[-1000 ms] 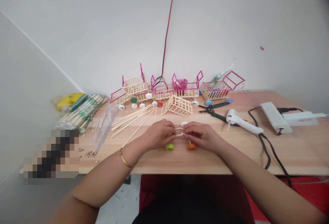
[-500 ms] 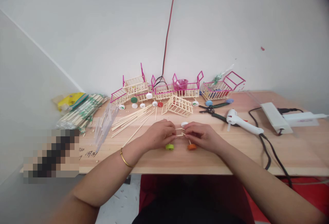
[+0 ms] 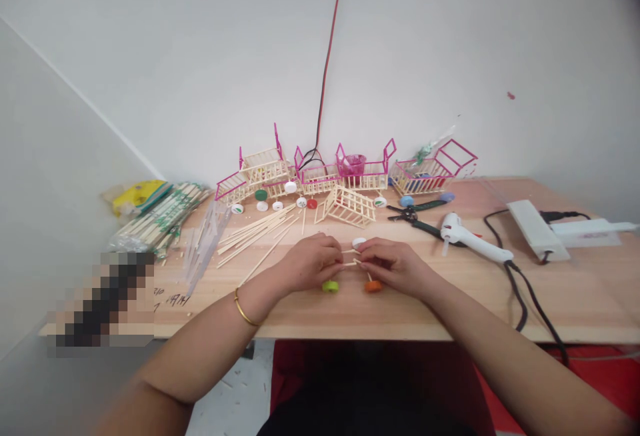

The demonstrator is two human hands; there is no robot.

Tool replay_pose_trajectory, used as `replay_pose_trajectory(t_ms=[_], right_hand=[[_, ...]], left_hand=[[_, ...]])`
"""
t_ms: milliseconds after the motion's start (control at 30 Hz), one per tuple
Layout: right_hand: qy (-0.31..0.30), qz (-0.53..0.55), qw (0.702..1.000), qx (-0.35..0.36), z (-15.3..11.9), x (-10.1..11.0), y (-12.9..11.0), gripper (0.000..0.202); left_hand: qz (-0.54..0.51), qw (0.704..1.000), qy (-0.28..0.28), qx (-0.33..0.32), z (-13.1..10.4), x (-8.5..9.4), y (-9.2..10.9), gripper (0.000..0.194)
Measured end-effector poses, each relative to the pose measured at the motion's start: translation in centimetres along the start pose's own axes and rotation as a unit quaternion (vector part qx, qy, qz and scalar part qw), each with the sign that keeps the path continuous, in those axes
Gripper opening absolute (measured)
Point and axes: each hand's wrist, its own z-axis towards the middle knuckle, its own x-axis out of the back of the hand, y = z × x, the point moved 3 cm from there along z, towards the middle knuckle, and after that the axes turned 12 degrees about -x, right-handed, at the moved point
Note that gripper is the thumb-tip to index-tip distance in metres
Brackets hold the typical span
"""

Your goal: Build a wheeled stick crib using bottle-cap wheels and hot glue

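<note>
Both my hands are closed on a small frame of thin wooden sticks (image 3: 350, 264) above the front middle of the table. My left hand (image 3: 314, 263) pinches its left side between thumb and fingers. On the right side, my right hand (image 3: 393, 264) has the same sort of pinch. Bottle caps sit at the frame's corners: a lime green cap (image 3: 330, 287) under my left fingers, an orange cap (image 3: 373, 286) under my right, and a white cap (image 3: 359, 243) behind. My fingers cover much of the frame, including its far left corner.
Several stick carts with magenta trim (image 3: 363, 176) line the wall, with a bare stick basket (image 3: 350, 206) before them. Loose sticks (image 3: 257, 231) and glue sticks (image 3: 203, 243) lie left. At right are pliers (image 3: 413, 217), a glue gun (image 3: 475, 239), its cables and a power strip (image 3: 537, 229).
</note>
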Motion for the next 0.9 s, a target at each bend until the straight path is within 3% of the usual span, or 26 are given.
replay_pose_trajectory(t_ms=[900], right_hand=[[-0.001, -0.001, 1.000, -0.003, -0.03, 0.03, -0.07, 0.015]], left_hand=[[0.006, 1.000, 0.005, -0.006, 0.05, 0.00, 0.10, 0.017]])
